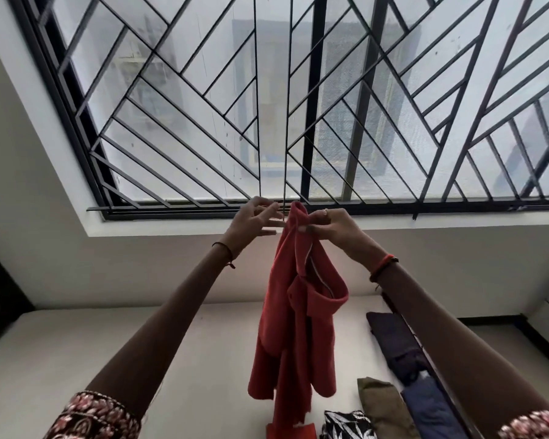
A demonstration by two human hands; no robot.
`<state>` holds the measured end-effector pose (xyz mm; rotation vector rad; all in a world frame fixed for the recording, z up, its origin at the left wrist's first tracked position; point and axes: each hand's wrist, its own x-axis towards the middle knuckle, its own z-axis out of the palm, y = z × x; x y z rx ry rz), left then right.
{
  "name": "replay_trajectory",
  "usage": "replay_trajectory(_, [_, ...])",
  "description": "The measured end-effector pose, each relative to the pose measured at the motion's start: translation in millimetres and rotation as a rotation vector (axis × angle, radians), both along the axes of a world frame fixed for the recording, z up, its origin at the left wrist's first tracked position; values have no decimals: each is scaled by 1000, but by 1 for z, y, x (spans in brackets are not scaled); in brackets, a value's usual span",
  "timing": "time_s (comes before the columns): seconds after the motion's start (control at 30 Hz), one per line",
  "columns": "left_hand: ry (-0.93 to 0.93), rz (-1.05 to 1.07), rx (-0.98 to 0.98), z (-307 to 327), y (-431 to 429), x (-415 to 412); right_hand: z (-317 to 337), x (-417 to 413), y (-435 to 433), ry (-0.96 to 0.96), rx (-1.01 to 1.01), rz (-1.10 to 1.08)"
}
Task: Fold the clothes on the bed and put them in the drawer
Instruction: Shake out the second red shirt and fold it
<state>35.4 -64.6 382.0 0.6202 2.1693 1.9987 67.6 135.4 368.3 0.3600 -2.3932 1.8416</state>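
The barred window [298,106] stands above the bed [76,359]. The red garment [298,327] hangs over the bed. Dark, olive and patterned clothes [396,343] lie on the bed. Your right grip [333,228] pinches the garment's top edge. Your left grip [254,220], fingers spread, holds nothing.

I have both arms raised and stretched forward, meeting at frame centre. Left arm [159,318] runs up from lower left. Left hand [254,218] has its fingers spread and straight, holding nothing, tips just beside the red garment [298,312]; contact unclear. Dark thread band [224,248] on that wrist. Right arm [441,327] comes up from lower right. Right hand [330,226] has curled fingers pinching the garment's top edge, ring [325,211] on one finger, red band [384,266] on the wrist. Patterned left sleeve [92,416] and right sleeve [533,426] sit at the bottom corners.
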Motion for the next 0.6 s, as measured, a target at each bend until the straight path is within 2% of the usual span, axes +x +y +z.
replay_trajectory(0.07, [21,39,-77,-18,-12,-7,2,1,4,14,-48,-23])
replay_trajectory(0.13, [32,-66,-300,-42,-15,-7,6,1,6,2,-97,-37])
replay_trajectory(0.2, [27,-170,-433,-67,-10,-5,12,0,8,-21,-145,-52])
replay_trajectory(0.33, [52,-182,-358,-88,3,-3,24,2,13,-17,-148,-100])
replay_trajectory(0.47, [263,34,-269,-62,9,-8,28,3,33,47,-132,-246])
replay_trajectory(0.53, [237,126,-185,-41,10,-14,27,3,42,66,-129,-311])
replay_trajectory(0.6, [192,142,-196,-19,13,-24,24,1,47,83,-76,-357])
